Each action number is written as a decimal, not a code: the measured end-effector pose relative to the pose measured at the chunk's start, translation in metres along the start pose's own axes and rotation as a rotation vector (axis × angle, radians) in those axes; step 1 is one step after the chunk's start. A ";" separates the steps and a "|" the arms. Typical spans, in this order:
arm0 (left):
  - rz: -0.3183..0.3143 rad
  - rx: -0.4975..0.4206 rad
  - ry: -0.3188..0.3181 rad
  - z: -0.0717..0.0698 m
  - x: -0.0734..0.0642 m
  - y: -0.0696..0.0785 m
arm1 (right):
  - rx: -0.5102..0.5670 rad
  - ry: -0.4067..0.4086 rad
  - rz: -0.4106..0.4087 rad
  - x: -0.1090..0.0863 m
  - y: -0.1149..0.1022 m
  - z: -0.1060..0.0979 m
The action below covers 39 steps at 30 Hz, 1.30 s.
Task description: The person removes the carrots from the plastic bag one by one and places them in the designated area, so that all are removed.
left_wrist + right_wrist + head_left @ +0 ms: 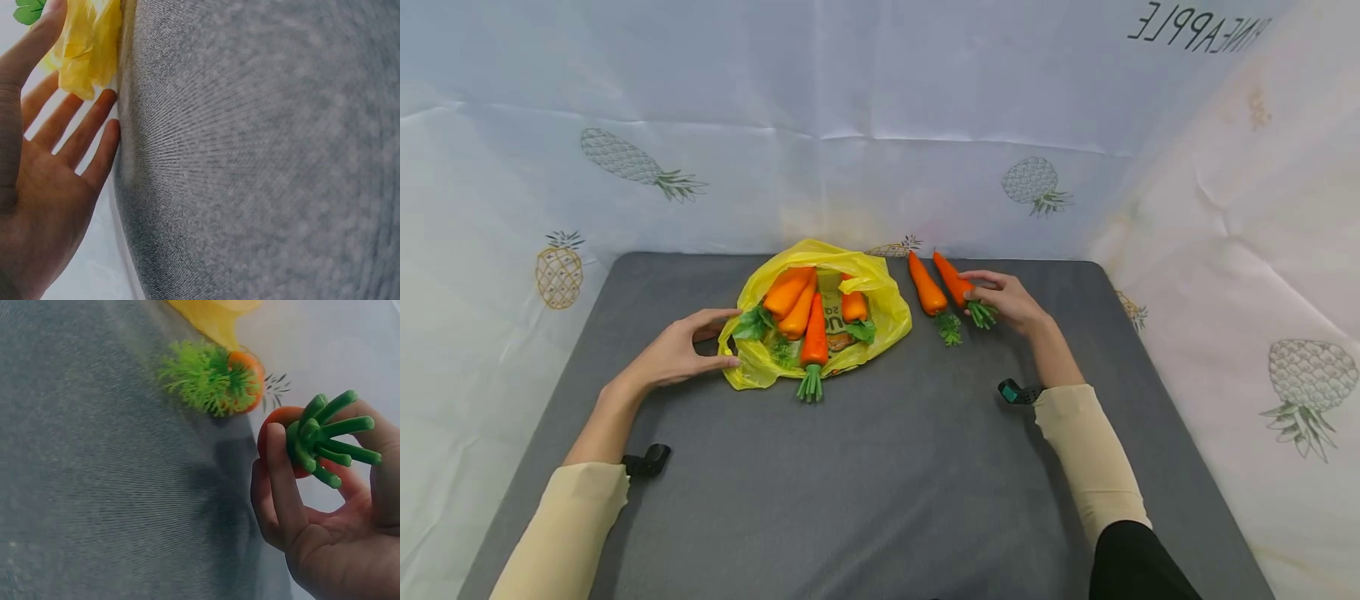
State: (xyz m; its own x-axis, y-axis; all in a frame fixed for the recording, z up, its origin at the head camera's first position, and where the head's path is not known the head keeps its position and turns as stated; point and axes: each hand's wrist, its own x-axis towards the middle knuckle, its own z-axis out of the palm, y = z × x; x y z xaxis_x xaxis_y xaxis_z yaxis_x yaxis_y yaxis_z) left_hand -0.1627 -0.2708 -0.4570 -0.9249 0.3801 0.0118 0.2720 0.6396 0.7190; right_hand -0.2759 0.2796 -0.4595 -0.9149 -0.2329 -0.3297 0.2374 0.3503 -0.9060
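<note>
A crinkled yellow plastic bag (891,315) lies with its mouth spread wide towards me, several orange carrots (815,337) inside; the front one's green stalks stick out over the rim. At the bag's left edge is my left hand (679,354), thumb and fingers spread apart; its fingers look straight beside the yellow plastic (90,47) in the left wrist view. To the right of the bag, my right hand (1013,304) pinches a carrot (951,279) near its top. The short green stalks (337,431) point to the camera in the right wrist view.
Between the bag and the held carrot lies another carrot (927,287) with feathery green leaves (203,381). Everything is near the far edge of a grey cloth-covered table (880,492). A white sheet with pineapple prints (1030,181) hangs behind and at the sides.
</note>
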 end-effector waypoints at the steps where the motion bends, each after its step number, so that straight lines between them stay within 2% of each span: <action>1: -0.003 -0.003 -0.006 -0.001 -0.001 0.005 | -0.001 -0.002 0.000 0.001 0.002 0.000; 6: -0.002 -0.006 -0.020 -0.004 -0.004 0.017 | -0.049 -0.027 -0.009 -0.003 0.002 0.005; 10: 0.002 0.002 -0.015 -0.004 -0.004 0.018 | -0.140 -0.069 -0.033 -0.013 -0.011 0.011; 13: -0.002 -0.001 -0.017 -0.004 -0.004 0.019 | -0.216 -0.091 -0.090 -0.018 -0.015 0.014; 17: -0.008 -0.005 -0.014 -0.004 -0.004 0.020 | -0.284 -0.086 -0.152 -0.020 -0.017 0.019; 22: -0.009 -0.007 -0.011 -0.004 -0.004 0.021 | -0.330 -0.079 -0.186 -0.021 -0.022 0.024; 28: -0.014 -0.009 -0.006 -0.004 -0.004 0.020 | -0.310 -0.059 -0.166 -0.018 -0.024 0.024; 35: -0.006 -0.009 -0.001 -0.002 -0.002 0.018 | -0.291 0.056 -0.195 -0.010 -0.015 0.019; 39: -0.003 -0.002 0.003 -0.002 -0.002 0.018 | -0.262 0.090 -0.200 -0.009 -0.018 0.022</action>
State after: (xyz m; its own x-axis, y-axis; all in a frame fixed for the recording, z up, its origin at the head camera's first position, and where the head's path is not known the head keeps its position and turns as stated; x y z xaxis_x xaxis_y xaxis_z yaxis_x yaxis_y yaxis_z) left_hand -0.1568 -0.2615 -0.4430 -0.9263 0.3766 0.0116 0.2689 0.6393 0.7204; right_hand -0.2644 0.2555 -0.4464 -0.9628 -0.2435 -0.1171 -0.0309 0.5296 -0.8477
